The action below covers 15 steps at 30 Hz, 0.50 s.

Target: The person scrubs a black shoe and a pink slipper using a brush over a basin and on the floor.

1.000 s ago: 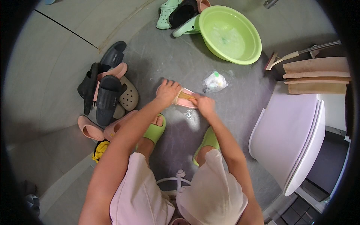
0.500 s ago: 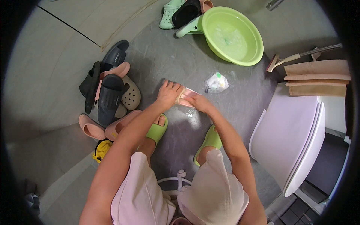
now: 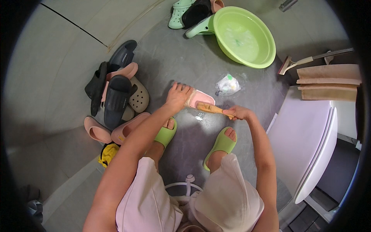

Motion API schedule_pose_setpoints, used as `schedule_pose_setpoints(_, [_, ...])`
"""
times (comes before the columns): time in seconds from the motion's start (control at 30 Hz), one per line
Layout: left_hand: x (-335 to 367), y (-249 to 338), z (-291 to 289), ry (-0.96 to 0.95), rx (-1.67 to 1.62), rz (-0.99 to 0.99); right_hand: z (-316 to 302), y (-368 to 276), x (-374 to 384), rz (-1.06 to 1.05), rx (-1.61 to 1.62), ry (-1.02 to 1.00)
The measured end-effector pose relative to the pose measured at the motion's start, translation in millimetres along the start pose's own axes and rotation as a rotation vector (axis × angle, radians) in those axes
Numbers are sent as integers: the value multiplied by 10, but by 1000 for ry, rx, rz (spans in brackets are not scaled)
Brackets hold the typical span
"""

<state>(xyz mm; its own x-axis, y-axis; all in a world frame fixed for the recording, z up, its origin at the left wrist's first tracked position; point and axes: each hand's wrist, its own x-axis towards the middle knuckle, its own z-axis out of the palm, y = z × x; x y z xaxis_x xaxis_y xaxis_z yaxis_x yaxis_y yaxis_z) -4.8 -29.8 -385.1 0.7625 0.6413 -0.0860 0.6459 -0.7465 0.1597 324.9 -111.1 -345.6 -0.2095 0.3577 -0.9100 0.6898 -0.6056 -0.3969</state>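
Observation:
A pink slipper [image 3: 201, 99] lies on the wet grey floor in front of my feet. My left hand [image 3: 177, 96] presses down on its left end and holds it in place. My right hand [image 3: 238, 113] grips the handle of a wooden scrubbing brush [image 3: 208, 108], whose head rests on the slipper's near edge. Soapy foam shows on the floor just below the brush. I squat over them in green slides [image 3: 221, 143].
A green basin [image 3: 262, 58] of soapy water stands at the back, a small clear plastic bag [image 3: 228, 85] in front of it. A pile of dark and pink slippers [image 3: 116, 96] lies at the left. A white toilet [image 3: 309, 147] is at the right, a floor squeegee [image 3: 293, 63] behind it.
My right hand has pulled back to the right, off the slipper, so the wooden brush now shows. The left hand stays on the slipper.

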Motion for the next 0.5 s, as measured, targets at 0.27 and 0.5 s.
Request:
schedule_pose_setpoints(0.27, [-32, 11, -77, -44, 36, 12, 696, -812, 583, -386, 255, 177])
schedule_pose_setpoints(0.5, [-19, -6, -61, -68, 28, -12, 352, 469, 250, -139, 259, 258])
